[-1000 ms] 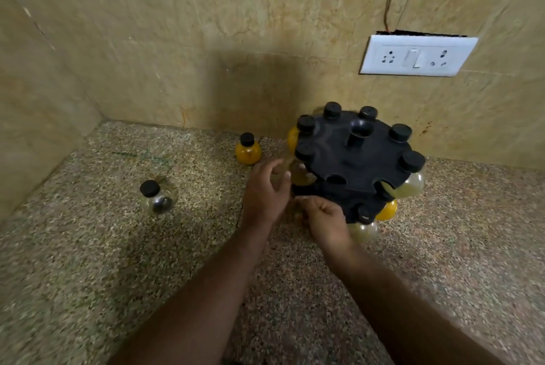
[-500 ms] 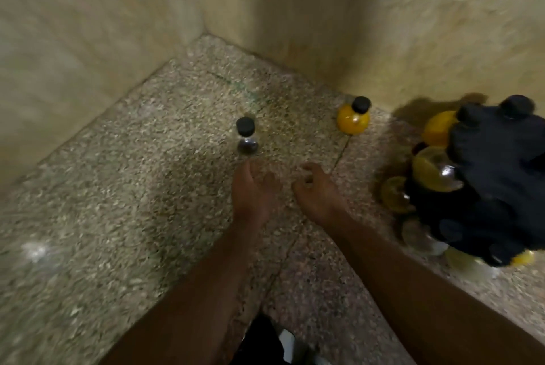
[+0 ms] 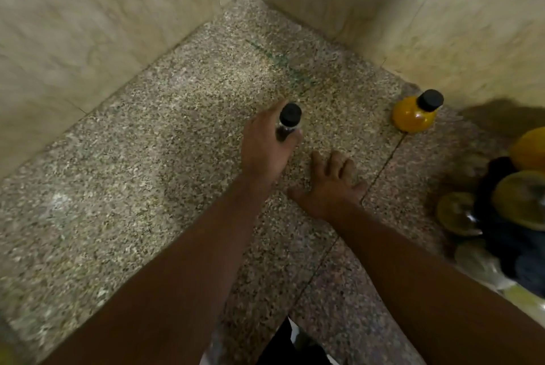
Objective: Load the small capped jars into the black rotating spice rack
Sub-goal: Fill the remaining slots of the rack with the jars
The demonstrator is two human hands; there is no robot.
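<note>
In the head view, my left hand [image 3: 267, 149] sits at the centre of the frame with its fingers wrapped around the clear jar [image 3: 285, 128], whose black cap [image 3: 290, 114] sticks up above my grip; half a second ago that hand was short of the jar and the jar stood alone on the counter. My right hand [image 3: 328, 184] lies just right of centre, palm down on the speckled stone counter [image 3: 147, 187], fingers loosely spread and holding nothing, about where it was in the earlier frame. The orange jar [image 3: 414, 115] with its black cap stands on the counter at the upper right, near the wall [image 3: 442, 25], well apart from both hands, unmoved. The black rack [image 3: 507, 235] is cut off at the right edge of the frame, blurred, with yellowish jars [image 3: 522, 202] hanging from it; less of it shows than before, as the view has swung further toward the corner where the two walls meet at the top. A second ago both my hands were at the rack itself. A dark patch of clothing [image 3: 283, 347] shows at the bottom edge.
</note>
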